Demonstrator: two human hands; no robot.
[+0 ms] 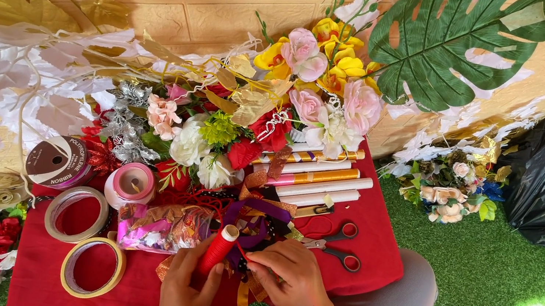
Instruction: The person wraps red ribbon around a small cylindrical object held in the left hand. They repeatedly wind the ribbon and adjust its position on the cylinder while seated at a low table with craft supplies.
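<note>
A red thread spool is held upright in the left hand, at the near edge of the red-covered surface, close to its middle. The left grip is closed around the lower part of the spool, thumb on one side and fingers wrapped behind. A thin red strand can be made out running from the spool toward the right hand, whose grip is pinched together on it; the strand itself is too fine to be traced fully.

A snag is judged the likeliest trouble: the strand is drawn just above a heap of purple and gold ribbons, and it could be caught on their loops. The spool could also be let slip, since only its lower part is clasped and its top is left free. The scissors, lying open just beside the right hand toward the right edge, could be knocked or caught by the knuckles if that hand were swung outward. The foil packet beside the left hand could be dragged off the near edge by a sleeve or wrist.

Both forearms are brought in from the near edge, wrists low, hands close together. The left hand is turned palm inward; the right is bent down, fingertips toward the spool.
</note>
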